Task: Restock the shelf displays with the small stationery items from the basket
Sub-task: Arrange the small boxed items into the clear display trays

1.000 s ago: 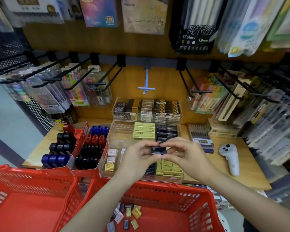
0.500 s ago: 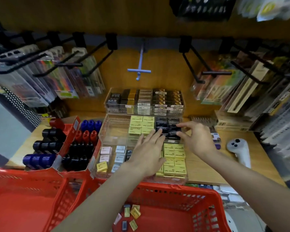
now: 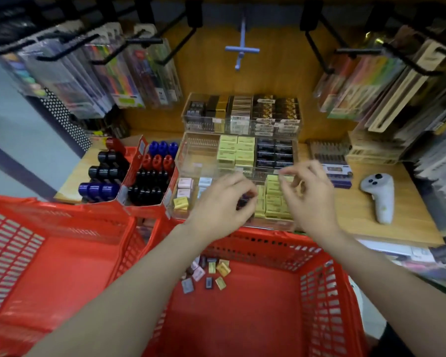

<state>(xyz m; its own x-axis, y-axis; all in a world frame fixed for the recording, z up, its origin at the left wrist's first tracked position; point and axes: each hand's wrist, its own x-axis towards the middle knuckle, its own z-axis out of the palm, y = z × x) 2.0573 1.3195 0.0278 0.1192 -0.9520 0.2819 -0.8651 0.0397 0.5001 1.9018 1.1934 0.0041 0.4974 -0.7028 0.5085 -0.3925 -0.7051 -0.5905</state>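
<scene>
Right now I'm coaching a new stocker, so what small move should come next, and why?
Probably lower a hand into the red basket for another of the small boxes. Several lie loose on its floor, while the right hand hangs with curled fingers above the clear display tray and looks empty. The left hand may hold something dark; blur prevents certainty.

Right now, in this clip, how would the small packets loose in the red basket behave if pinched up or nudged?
The small packets look flat and boxy, so they should slide rather than roll. Their small size suggests they are light and easy to pinch. They lie scattered and tilted on the red basket floor, so a nudge would probably scatter them further.
</scene>
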